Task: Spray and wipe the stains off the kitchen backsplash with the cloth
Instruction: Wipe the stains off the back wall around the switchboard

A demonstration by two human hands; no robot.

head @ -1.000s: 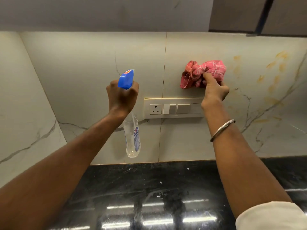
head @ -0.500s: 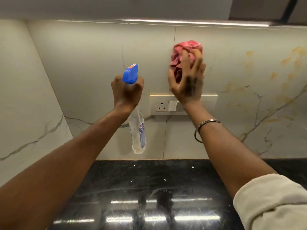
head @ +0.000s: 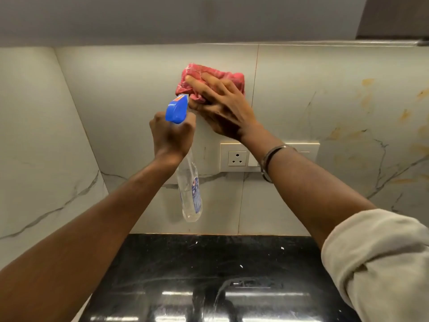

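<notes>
We press our right hand (head: 222,108), fingers spread and nearly straight, on the one red cloth (head: 209,73), flat against the backsplash (head: 127,89) at upper centre of the frame. Just below and left of it, our left hand (head: 173,135) grips the neck of the one spray bottle (head: 190,194), which hangs down. Several orange stains (head: 405,115) lie well apart at the right edge, beyond one switch plate (head: 236,158).
</notes>
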